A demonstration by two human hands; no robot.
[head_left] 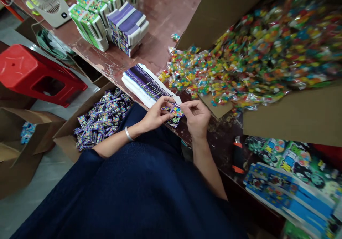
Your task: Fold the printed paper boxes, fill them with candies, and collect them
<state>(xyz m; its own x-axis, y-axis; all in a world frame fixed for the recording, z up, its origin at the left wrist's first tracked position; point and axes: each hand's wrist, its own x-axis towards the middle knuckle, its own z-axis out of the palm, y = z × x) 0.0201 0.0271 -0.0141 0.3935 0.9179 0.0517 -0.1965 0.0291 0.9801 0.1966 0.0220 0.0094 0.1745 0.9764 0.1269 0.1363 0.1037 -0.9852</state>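
Note:
My left hand and my right hand meet at the table's near edge, both pinched on one small purple printed packet that shows a bit of coloured candy. Just behind the packet lies a fanned row of flat purple packets on the brown table. A heap of clear candy bags filled with bright sweets spills out of a tipped cardboard box to the right of my hands. A silver bangle sits on my left wrist.
Stacks of green and purple flat cartons stand at the table's far side beside a small white fan. An open carton of filled purple packets sits on the floor at left, near a red stool. Printed display sheets lie at right.

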